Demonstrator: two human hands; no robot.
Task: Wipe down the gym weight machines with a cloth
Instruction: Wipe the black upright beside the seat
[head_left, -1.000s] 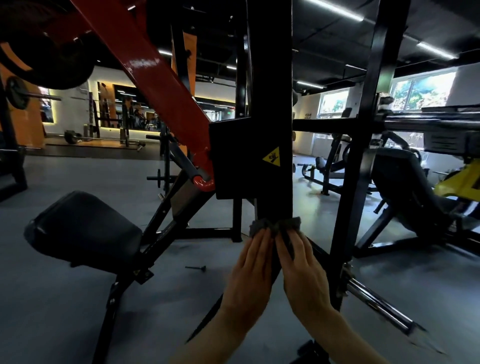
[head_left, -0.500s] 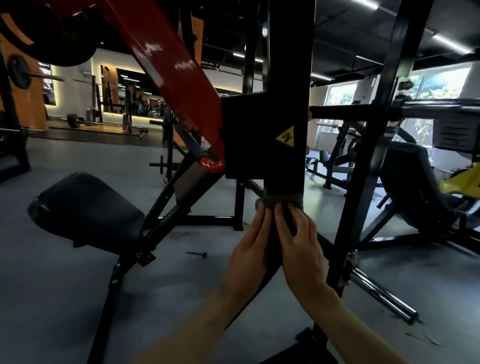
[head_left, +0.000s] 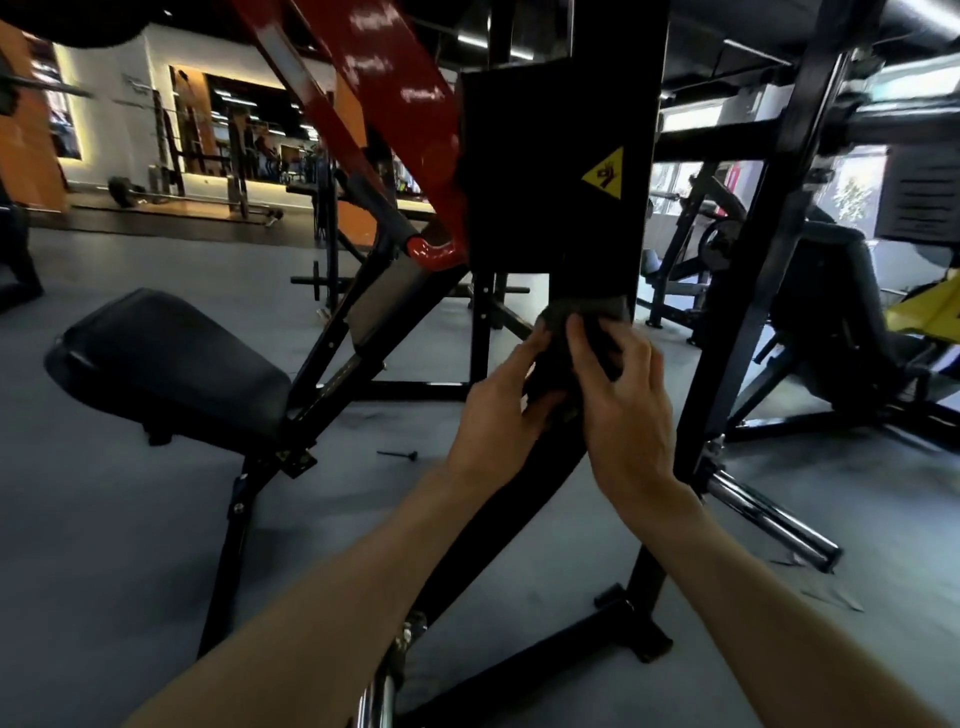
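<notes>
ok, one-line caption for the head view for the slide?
Both hands, left and right, press a dark cloth around the machine's black post, beside a padded seat.

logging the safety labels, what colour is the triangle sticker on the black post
Yellow with a black symbol. The triangle sticker shows best in the head view, on the black post.

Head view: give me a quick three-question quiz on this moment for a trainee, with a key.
1. True or false: both hands are on the cloth against the black upright post.
2. Which colour is the sloping arm left of the post? A green, B red, C white.
3. Fill in: the yellow warning sticker sits ____ the cloth.

Key
1. True: the left hand and the right hand both hold the cloth to the post.
2. B.
3. Above.
</notes>
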